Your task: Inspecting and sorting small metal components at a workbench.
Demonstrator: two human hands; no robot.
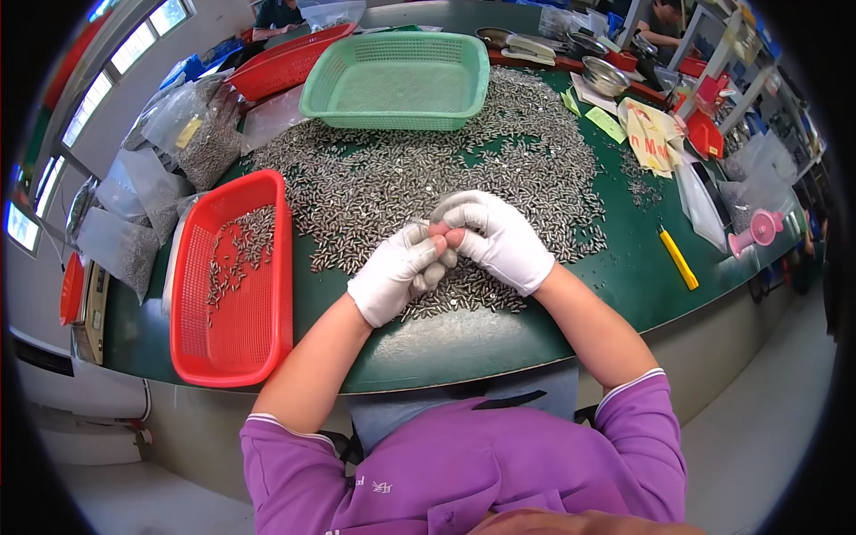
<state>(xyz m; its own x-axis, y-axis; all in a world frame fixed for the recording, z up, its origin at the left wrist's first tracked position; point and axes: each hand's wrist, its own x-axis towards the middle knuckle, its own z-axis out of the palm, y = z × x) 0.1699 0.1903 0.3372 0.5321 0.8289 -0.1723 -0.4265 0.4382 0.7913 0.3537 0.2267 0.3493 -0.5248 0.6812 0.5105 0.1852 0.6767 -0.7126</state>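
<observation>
Two gloved hands, left hand point(390, 278) and right hand point(514, 245), meet above the counter point(624, 285), fingers point(455, 237) curled inward with bare tips close together; whether they pinch a piece cannot be told. Metal pieces point(348, 205), too many to count, spread beneath and beyond, partly covered by the hands. One red basket point(236, 334) with some pieces stands left; one green basket point(392, 89) hides the far pieces, a second red basket point(283, 71) beside it. At right are one yellow knife point(679, 259) and one pink fan point(762, 227).
</observation>
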